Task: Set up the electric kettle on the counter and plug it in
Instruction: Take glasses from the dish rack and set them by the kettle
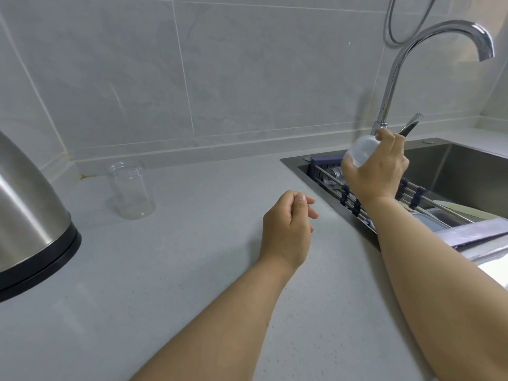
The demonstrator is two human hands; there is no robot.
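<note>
So the steel kettle [29, 215] stands upright on its black base at the far left of the counter [176, 270], body tapering upward, cut off by the frame so can't tell where the spout faces. Right hand [378, 171] grips a small translucent plastic cup [360, 151] tilted over the sink [456, 171] by the faucet [428, 67]. Left hand [288, 229] hovers loosely curled, holding nothing, and a clear jar [130, 188] stands near the wall
</note>
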